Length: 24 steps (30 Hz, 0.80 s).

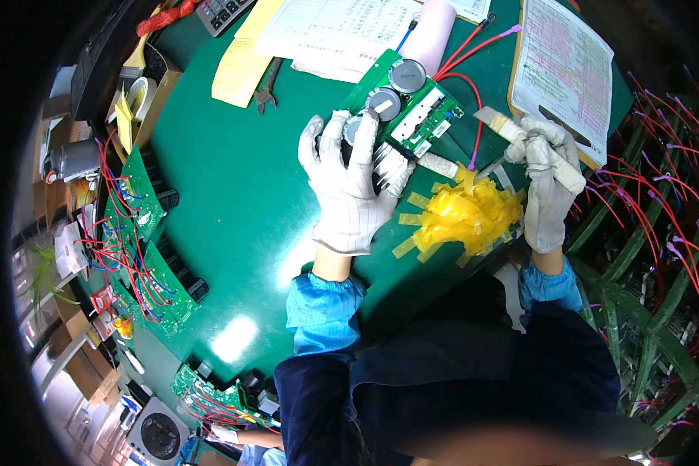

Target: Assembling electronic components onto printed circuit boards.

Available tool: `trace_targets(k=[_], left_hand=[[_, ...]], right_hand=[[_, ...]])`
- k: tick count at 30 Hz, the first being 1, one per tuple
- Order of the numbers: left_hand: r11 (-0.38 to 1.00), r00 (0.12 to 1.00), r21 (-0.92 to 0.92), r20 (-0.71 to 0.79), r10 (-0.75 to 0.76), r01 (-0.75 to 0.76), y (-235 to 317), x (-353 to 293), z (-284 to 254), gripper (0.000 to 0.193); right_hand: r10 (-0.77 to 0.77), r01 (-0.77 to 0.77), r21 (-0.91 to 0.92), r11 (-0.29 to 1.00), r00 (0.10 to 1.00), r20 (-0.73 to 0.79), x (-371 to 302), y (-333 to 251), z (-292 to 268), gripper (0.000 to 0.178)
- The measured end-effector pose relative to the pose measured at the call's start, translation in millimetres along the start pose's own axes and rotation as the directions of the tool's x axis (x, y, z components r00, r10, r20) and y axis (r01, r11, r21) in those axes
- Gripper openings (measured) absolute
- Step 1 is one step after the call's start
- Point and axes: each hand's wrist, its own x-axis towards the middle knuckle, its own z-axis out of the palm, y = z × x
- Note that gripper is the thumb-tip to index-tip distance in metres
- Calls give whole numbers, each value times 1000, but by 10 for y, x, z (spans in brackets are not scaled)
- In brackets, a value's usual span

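Note:
My left hand [349,186], in a white glove, reaches over the near left edge of a green circuit board [423,136]. Its fingers are spread across the round grey capacitors [383,103], and the thumb lies by silver fins at the board's near side. Red wires with ring terminals run off the board. My gloved right hand [547,179] is closed round a stick-like tool [499,123] wrapped in pale tape; its flat tip points up and left, its kind unclear. Between the hands lies a bunched heap of yellow tape strips [470,217]. Another pale wrapped handle [439,165] rests beside the board.
Pliers [266,92], yellow paper and written sheets lie at the back. A clipboard [563,78] stands back right. Racks with many red wires [660,202] fill the right side. Several wired boards [171,287] line the left edge. A co-worker's gloved hand [224,435] shows lower left.

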Motion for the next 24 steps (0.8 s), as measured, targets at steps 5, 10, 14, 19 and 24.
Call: trace_targets(k=[5,10,14,19,24], left_hand=[[1000,1000,16,5,8,-8,23,-16,4,85],[995,997,69,-18,68,-67,22,-49,24,82],[999,998,-23,-60,33,-35,48,1,5,75],[1000,1000,-19,-27,17,-17,41,3,-8,82],[1000,999,-28,-45,-11,10,26,-7,-25,93]], right_hand=[[-62,52,-123,991,995,-82,-46,133,-54,23],[-75,68,-91,993,995,-69,-91,204,-53,25],[-124,113,-143,983,990,-63,-68,247,-39,31],[-170,171,-159,972,985,19,-17,250,16,39],[-258,287,-454,844,958,126,63,178,3,38]])
